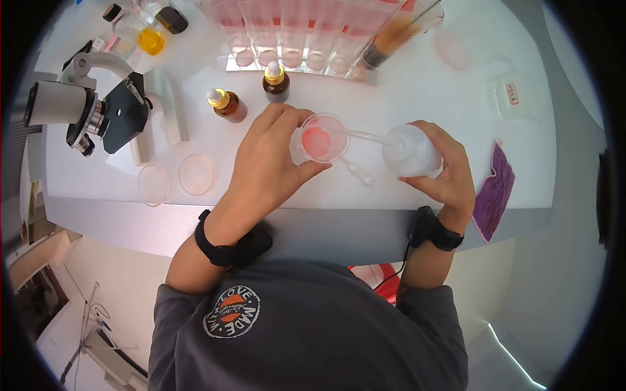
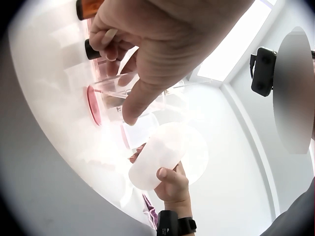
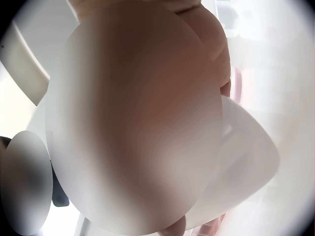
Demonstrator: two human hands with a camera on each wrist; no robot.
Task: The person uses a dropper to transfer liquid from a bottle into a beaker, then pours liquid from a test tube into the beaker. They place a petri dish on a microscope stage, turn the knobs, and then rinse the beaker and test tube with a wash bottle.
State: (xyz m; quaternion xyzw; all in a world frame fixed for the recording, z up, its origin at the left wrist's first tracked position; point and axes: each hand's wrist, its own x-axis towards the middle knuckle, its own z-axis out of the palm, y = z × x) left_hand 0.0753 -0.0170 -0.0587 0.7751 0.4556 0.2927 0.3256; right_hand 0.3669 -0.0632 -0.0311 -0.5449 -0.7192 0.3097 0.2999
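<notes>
My left hand (image 1: 267, 159) grips a clear cup (image 1: 324, 137) by its side, thumb and fingers spread around it. Pink-red liquid shows at the bottom of the cup. In my right hand (image 1: 452, 171) is a white, translucent wash bottle (image 1: 412, 151), whose thin bent spout reaches over the cup's rim. A plastic dropper (image 1: 360, 173) lies on the table between cup and bottle. The left wrist view shows the wash bottle (image 2: 157, 160) tilted, with the right hand (image 2: 174, 184) curled around its body. The right wrist view is mostly blurred.
Two amber dropper bottles (image 1: 228, 106) stand behind the left hand, in front of a rack of large tubes (image 1: 306, 39). A microscope (image 1: 107, 111) and clear round dishes (image 1: 197, 174) are at left. A purple cloth (image 1: 495, 189) hangs over the front edge at right.
</notes>
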